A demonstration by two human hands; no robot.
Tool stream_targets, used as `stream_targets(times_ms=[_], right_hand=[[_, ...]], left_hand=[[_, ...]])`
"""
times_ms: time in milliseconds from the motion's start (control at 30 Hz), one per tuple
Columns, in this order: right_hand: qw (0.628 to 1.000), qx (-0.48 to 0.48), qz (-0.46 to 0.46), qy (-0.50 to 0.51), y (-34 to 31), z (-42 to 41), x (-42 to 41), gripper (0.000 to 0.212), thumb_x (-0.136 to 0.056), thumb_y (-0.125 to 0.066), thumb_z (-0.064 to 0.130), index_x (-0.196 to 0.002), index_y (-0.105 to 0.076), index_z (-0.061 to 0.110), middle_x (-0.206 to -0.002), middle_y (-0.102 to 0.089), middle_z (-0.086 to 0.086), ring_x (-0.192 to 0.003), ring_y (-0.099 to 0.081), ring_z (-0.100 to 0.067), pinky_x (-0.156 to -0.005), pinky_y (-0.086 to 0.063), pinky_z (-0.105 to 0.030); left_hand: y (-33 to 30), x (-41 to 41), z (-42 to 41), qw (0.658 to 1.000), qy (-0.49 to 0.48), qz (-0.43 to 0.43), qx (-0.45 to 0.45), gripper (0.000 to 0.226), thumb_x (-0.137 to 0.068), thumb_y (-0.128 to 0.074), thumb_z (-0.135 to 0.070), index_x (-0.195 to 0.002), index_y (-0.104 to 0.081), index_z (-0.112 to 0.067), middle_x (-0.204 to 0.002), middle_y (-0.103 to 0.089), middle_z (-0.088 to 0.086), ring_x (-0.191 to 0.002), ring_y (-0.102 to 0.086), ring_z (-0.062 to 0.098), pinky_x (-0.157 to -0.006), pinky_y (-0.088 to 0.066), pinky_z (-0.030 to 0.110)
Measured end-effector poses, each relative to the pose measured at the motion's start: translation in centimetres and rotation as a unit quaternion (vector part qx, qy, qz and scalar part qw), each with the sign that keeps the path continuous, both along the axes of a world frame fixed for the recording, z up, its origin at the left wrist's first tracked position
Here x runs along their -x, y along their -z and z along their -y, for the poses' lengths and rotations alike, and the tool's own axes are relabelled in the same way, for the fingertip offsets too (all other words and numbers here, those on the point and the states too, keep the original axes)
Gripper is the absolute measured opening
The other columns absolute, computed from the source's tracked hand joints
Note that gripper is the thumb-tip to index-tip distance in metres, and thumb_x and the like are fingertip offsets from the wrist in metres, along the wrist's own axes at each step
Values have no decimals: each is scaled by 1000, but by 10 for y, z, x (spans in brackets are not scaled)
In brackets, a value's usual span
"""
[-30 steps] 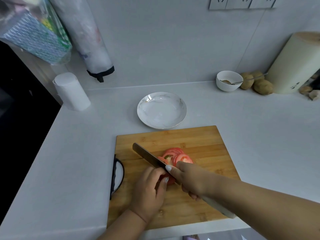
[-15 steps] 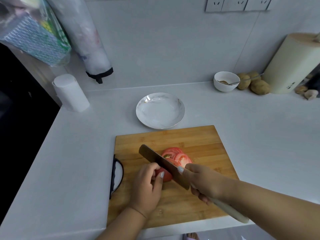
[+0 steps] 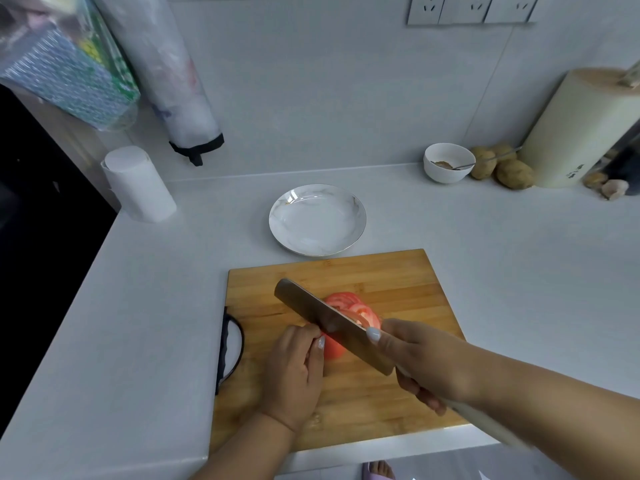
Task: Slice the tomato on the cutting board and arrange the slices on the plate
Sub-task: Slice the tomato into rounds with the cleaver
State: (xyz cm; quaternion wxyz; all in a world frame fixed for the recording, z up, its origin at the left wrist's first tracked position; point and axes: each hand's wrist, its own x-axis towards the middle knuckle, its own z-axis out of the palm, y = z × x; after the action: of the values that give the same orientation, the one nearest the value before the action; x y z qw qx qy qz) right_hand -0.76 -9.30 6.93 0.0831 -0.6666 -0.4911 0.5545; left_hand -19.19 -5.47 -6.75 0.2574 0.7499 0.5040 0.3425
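Since the earlier frame the knife (image 3: pixel 332 323) has lifted: its blade now hangs tilted above the tomato (image 3: pixel 334 346) instead of sitting down in the cut. The right hand (image 3: pixel 422 365) is clenched around the knife's pale handle, forefinger laid along the blade's back. The left hand (image 3: pixel 294 368) curls its fingers over the uncut remainder of the tomato, pinning it on the cutting board (image 3: pixel 398 282); this grip stays where it was. Cut slices (image 3: pixel 349 306) lie fanned on the board just beyond the blade, which hides part of them.

The white plate (image 3: pixel 317 220) sits on the counter (image 3: pixel 156 306) just beyond the board's far edge and holds no slices. Far right, a small white bowl (image 3: pixel 448 162) holds something brown and a spoon, with potatoes (image 3: pixel 502 166) beside it and a cream cylinder (image 3: pixel 575 129) behind. A white paper roll (image 3: pixel 138 185) stands at the left corner, under hanging bags (image 3: pixel 104 64).
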Motion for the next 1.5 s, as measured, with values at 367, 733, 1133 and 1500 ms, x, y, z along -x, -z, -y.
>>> stream_targets(times_ms=[367, 733, 1133, 1500], right_hand=[[999, 27, 29, -15, -5, 2, 1, 46, -92, -33, 63, -103, -50, 22, -63, -51, -3, -37, -44, -8, -46, -46, -24], [999, 7, 28, -32, 0, -17, 14, 53, -93, -30, 61, -111, -50, 14, -66, -54, -4, -42, -46, -10, -49, -48, -25], [998, 11, 39, -38, 3, -16, 16, 52, -95, -30, 59, -111, -50, 14, -67, -53, -4, -42, -46, -10, -49, -48, -24], [997, 75, 15, 2, 19, 1, -4, 48, -91, -36, 63, -112, -50, 23, -69, -53, -6, -37, -43, -9, -50, -46, -28]], left_hand=[[1, -1, 0, 1000, -6, -8, 2, 21, -92, -43, -30, -98, -62, -23, -90, -57, -9, -82, -55, 6, -67, -45, 16], [-1, 0, -2, 1000, -1, -18, 11, 20, -94, -45, -29, -98, -63, -22, -89, -54, -9, -80, -53, 5, -65, -40, 14], [1, 0, -1, 1000, 5, -10, 4, 21, -92, -43, -32, -98, -62, -26, -91, -54, -12, -83, -55, 3, -67, -44, 14], [-2, 1, -1, 1000, -6, -22, -1, 13, -91, -46, -26, -94, -59, -25, -86, -55, -10, -77, -52, 2, -60, -39, 11]])
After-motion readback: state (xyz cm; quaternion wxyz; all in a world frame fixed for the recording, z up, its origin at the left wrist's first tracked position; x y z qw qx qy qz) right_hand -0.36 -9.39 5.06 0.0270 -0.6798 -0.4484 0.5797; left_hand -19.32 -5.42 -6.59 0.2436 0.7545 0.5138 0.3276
